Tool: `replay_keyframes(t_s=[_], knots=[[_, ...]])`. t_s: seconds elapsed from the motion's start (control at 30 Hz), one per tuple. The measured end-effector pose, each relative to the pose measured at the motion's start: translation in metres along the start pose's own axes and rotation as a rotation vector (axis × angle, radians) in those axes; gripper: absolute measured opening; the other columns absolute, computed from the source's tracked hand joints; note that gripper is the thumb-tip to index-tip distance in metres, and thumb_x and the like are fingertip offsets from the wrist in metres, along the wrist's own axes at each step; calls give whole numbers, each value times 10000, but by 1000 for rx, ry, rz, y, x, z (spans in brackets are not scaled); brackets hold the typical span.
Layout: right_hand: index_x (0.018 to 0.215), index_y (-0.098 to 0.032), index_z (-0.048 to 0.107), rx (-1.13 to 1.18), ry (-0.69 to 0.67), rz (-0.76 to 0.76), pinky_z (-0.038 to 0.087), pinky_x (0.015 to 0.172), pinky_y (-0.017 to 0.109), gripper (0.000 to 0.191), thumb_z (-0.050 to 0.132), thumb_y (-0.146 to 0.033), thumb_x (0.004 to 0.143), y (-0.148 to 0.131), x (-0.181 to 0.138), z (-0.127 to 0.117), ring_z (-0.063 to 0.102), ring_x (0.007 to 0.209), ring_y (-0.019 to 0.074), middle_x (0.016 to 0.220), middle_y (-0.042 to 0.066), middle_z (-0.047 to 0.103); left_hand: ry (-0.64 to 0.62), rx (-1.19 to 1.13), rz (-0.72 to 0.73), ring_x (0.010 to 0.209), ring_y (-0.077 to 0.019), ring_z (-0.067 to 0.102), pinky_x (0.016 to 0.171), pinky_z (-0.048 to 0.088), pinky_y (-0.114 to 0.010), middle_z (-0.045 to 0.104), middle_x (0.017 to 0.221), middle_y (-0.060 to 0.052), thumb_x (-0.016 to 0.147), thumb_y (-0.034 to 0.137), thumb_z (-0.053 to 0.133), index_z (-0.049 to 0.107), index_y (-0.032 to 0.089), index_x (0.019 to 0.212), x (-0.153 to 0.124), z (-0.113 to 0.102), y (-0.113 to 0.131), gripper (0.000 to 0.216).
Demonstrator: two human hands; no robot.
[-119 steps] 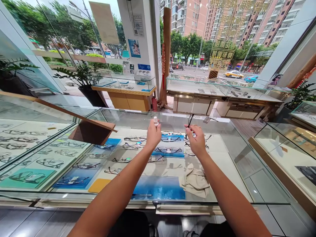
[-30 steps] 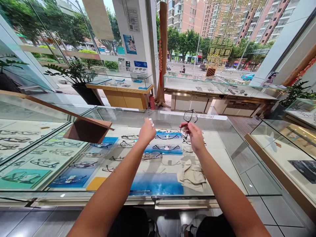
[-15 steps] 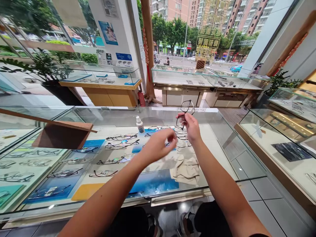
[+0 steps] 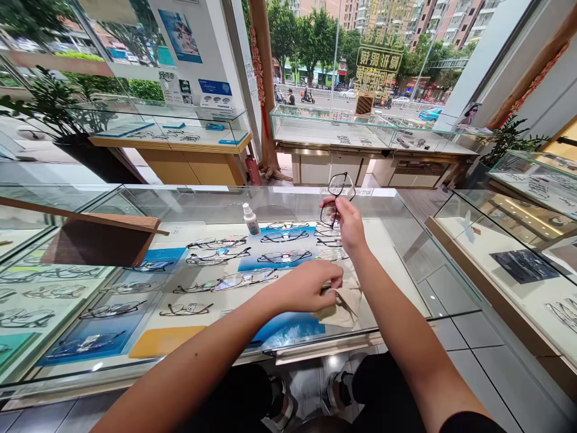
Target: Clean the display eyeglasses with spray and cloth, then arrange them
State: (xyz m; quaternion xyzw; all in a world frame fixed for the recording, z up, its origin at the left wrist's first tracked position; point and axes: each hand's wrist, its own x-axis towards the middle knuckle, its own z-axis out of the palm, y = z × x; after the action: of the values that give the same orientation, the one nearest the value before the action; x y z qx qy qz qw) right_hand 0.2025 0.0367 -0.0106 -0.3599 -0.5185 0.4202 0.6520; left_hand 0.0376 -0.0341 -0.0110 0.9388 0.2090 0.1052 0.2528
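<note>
On the left, a small white plastic spray bottle stood on the flat, clear glass counter. If the left arm swung far back, it could have knocked the bottle over. Further right, the left hand had its fingers curled down at a crumpled beige cloth, near the front edge. The fingertips were partly hidden, so no one could tell if they gripped it. A weak hold might have let the cloth slip. Beyond it, thin black-rimmed glasses hung in the air over the counter, pinched by the right hand. If those fingers slid, the glasses could have dropped on the hard top; a tight squeeze could have bent them.

The cloth looked soft and full of folds. The glasses looked light, with clear lenses, tilted one above the other.
</note>
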Motion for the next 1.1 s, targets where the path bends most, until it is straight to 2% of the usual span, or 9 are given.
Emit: replay_keyframes(t_s=[0.1,0.23,0.4,0.53,0.7,0.8,0.9,0.97,1.1], knots=[[976,-251,766,13,-5,-14,436,694,318,317,596,-517,949,-1,0,0,565,779,171,997,47,768,64,-14,-124,770,-202,590,698,386,-313,668,868,3,858,151,506,535,231,957,-2,-7,-8,130],[976,-251,763,-2,4,-3,440,690,317,338,595,-543,942,-1,1,0,568,769,170,997,47,768,95,3,-165,894,-230,619,747,403,-318,689,976,-29,892,116,413,581,238,1039,-2,-11,-16,254],[973,-250,760,-5,3,6,434,675,316,335,598,-542,939,-1,1,1,570,757,167,977,44,768,10,31,-136,869,-217,591,754,396,-323,666,924,-33,915,104,378,571,216,911,-2,-13,-19,223],[972,-252,761,1,-4,3,428,671,317,321,595,-525,945,-2,0,2,563,760,167,993,44,768,16,76,-141,868,-215,575,733,387,-326,640,939,-40,923,109,388,527,212,882,-2,-13,-21,178],[973,-254,758,-18,-3,11,431,675,317,333,583,-536,947,-3,-1,3,559,761,167,999,42,767,11,148,-104,862,-225,553,724,399,-338,595,946,-42,808,162,556,526,215,898,-3,-14,-19,108],[974,-252,758,-22,-7,16,430,673,318,345,585,-549,943,-3,-1,3,559,760,169,998,45,769,-7,182,-37,937,-251,559,785,432,-356,580,1013,-46,751,314,723,572,219,1012,-3,-10,-14,316],[972,-254,761,-24,-5,15,430,676,324,354,589,-562,942,-2,-1,2,559,764,175,1002,48,771,-8,196,22,999,-266,554,848,438,-375,576,1067,-53,751,443,807,599,227,1095,-2,-3,-8,456],[969,-259,764,-17,-4,9,428,680,326,343,593,-555,946,-1,-1,2,558,762,173,1002,44,773,-3,220,58,1002,-257,548,862,429,-378,578,1097,-58,784,423,812,613,230,1100,-1,2,-4,420],[981,-262,768,-12,-14,3,430,691,330,340,601,-557,949,-1,-2,1,560,768,175,1013,44,775,9,347,145,993,-245,536,871,394,-393,592,1083,-63,887,193,673,665,240,994,0,9,3,117]])
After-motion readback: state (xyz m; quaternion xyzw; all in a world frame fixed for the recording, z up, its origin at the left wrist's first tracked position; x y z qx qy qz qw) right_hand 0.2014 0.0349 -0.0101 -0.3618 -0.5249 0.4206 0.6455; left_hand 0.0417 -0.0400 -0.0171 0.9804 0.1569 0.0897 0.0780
